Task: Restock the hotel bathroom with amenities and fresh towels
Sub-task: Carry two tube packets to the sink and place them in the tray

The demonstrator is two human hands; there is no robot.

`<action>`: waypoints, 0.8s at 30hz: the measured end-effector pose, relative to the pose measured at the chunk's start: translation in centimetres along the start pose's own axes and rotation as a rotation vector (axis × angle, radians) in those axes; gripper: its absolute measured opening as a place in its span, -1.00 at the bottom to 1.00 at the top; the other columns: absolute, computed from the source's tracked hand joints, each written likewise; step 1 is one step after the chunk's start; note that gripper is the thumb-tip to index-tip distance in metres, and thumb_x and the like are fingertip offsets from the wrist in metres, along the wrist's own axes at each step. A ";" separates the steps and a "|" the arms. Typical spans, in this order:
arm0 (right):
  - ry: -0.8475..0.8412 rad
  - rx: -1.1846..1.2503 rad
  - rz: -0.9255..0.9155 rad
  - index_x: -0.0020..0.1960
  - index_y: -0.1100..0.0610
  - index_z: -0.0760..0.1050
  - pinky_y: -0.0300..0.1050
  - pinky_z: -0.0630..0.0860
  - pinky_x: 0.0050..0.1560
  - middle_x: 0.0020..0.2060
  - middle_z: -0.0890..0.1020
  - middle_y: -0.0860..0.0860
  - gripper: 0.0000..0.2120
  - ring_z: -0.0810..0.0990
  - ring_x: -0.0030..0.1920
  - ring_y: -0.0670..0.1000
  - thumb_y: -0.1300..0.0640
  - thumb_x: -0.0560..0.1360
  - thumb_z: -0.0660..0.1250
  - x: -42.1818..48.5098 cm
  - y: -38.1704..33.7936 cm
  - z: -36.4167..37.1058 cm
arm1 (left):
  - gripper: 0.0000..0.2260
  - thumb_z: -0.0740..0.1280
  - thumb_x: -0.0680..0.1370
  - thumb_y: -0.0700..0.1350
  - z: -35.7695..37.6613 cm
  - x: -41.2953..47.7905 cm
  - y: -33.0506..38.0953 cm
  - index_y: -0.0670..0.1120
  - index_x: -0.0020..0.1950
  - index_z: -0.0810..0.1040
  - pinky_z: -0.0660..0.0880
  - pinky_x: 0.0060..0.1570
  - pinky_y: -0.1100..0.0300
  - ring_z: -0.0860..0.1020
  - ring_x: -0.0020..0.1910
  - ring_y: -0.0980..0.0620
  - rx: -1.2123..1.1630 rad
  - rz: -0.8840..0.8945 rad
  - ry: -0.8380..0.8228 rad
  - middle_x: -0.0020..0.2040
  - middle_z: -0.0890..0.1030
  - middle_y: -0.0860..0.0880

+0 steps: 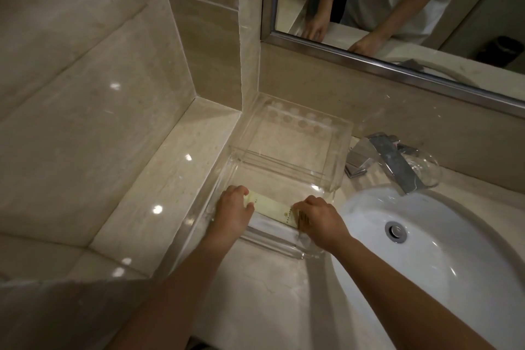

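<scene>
since only one item shows in the tray, i'd call the restock barely started. left hand (pixel 234 206) grips the left end of the pale yellow packet (pixel 272 209), right hand (pixel 318 217) grips the right end. fingers are curled on it, hands apart by the packet's length. packet lies flat in the front section of the clear acrylic tray (pixel 335 156), along its near wall. tray sits on the countertop (pixel 255 293) in the corner, between the side ledge (pixel 170 179) and the basin (pixel 426 236). rear section of the tray has round marks and holds nothing i can see. dark stripes by the right fingers: print or a second item, cannot tell. counts: packet 1, tray 1, faucet (pixel 392 159) 1, glass (pixel 423 170) 1 just beside it, basin 1, towels 0 in view. left to do, as i judge it: remaining amenities into the tray, plus all towels. mirror (pixel 397 8) reflects the same two hands, nothing extra.
</scene>
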State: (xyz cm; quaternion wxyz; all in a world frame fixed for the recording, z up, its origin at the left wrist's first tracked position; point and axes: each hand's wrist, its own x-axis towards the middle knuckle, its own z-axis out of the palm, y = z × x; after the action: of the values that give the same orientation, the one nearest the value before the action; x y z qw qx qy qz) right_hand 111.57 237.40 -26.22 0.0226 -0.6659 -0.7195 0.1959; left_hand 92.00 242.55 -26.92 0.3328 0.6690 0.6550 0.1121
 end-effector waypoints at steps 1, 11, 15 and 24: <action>-0.009 -0.012 -0.008 0.24 0.08 0.50 -0.05 0.43 0.02 0.07 0.55 0.08 -0.66 0.50 0.05 0.13 0.26 0.48 0.25 -0.1 0.0 0.0 | -0.70 0.29 0.53 -0.11 -0.1 -0.1 0.0 -0.14 0.25 0.46 0.34 0.22 0.10 0.43 0.22 -0.10 0.082 0.012 -0.028 0.26 0.45 -0.12; -0.030 0.123 -0.008 0.20 0.12 0.51 -0.08 0.45 0.06 0.08 0.59 0.07 -0.74 0.54 0.06 0.09 0.18 0.54 0.21 -2.7 -0.1 -2.7 | -0.68 0.23 0.57 -0.03 -3.0 -4.6 1.4 -0.08 0.31 0.43 0.38 0.19 0.18 0.46 0.21 0.01 0.043 0.135 -0.223 0.27 0.48 -0.01; -0.034 0.246 -0.005 0.14 0.12 0.55 -0.14 0.48 -0.02 -0.04 0.64 0.05 -0.77 0.58 -0.07 0.01 0.19 0.54 0.22 -4.4 -0.5 -4.6 | -0.71 0.24 0.57 -0.03 -4.1 -7.5 2.5 -0.06 0.27 0.46 0.46 0.14 0.18 0.52 0.08 0.07 -0.017 0.125 -0.293 0.14 0.54 0.00; -0.113 0.390 -0.189 0.06 0.07 0.57 -0.30 0.45 -0.12 -0.14 0.62 -0.05 -0.84 0.54 -0.17 -0.16 0.13 0.54 0.25 -10.3 -1.1 -8.1 | -0.67 0.21 0.58 0.03 -6.9 -17.2 5.9 -0.03 0.31 0.41 0.45 0.13 0.20 0.48 0.07 0.10 -0.002 0.035 -0.260 0.08 0.48 0.09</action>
State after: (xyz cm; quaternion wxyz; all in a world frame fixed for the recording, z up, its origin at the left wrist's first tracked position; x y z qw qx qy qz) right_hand 114.09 229.42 -16.08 0.1289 -0.5663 -0.7275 0.3653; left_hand 90.73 228.74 -13.33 0.4134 0.6891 0.5944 0.0309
